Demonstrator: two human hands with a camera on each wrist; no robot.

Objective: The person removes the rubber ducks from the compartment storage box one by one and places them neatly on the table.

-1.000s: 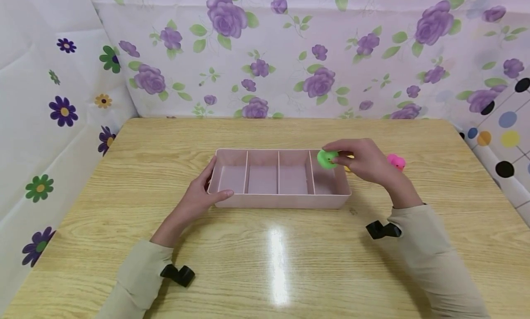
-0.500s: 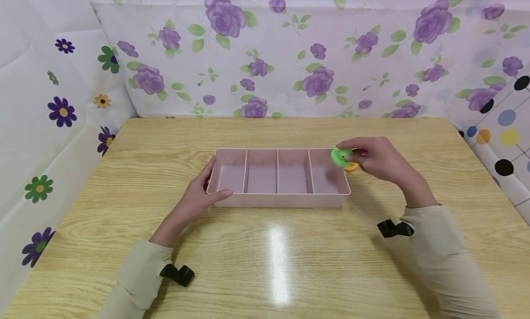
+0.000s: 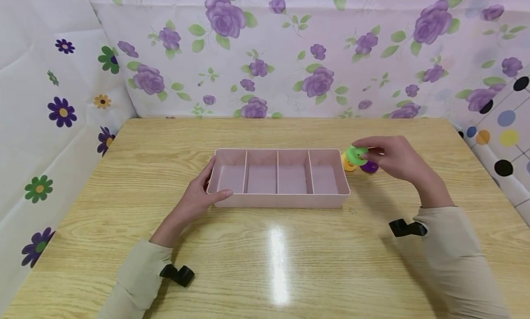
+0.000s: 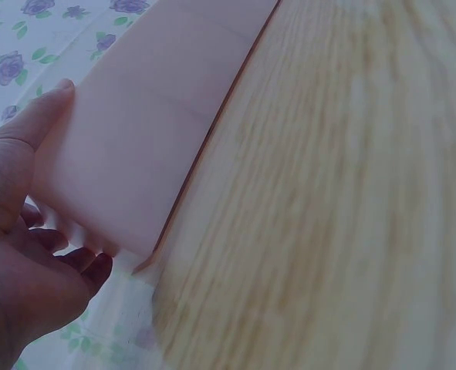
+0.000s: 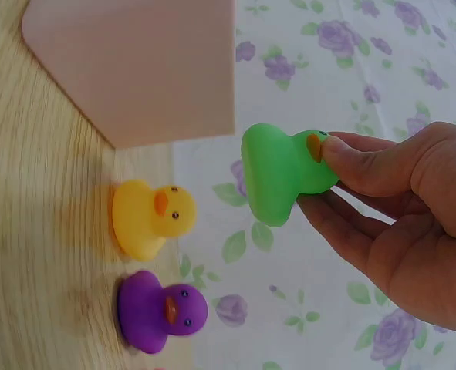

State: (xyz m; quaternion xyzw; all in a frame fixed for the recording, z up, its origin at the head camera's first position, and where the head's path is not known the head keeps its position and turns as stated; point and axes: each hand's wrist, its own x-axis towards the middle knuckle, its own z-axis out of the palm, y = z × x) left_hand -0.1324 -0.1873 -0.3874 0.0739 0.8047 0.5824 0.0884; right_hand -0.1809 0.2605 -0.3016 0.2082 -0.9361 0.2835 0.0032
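My right hand (image 3: 393, 156) pinches a green rubber duck (image 5: 278, 169) by its head, between thumb and fingers. The duck hangs in the air just right of a pink divided box (image 3: 277, 201). Below it on the table, a yellow rubber duck (image 5: 139, 220) sits close to the box's right end. Beside that one is a purple rubber duck (image 5: 154, 312), partly covered by my right hand in the head view. At the box's left end, my left hand (image 3: 200, 190) grips the wall, thumb over the front rim and fingers round the end.
Thin dividers (image 3: 278, 172) split the box into several compartments in a row. The box stands on a wooden table (image 3: 232, 254). A floral sheet (image 3: 265, 57) hangs behind the table's far edge. Black wrist mounts (image 3: 407, 228) sit on both sleeves.
My right hand has carried the green duck rightward, from over the box's right compartment to past its right end. The pink duck is now out of sight in the head view. My left hand stays put.
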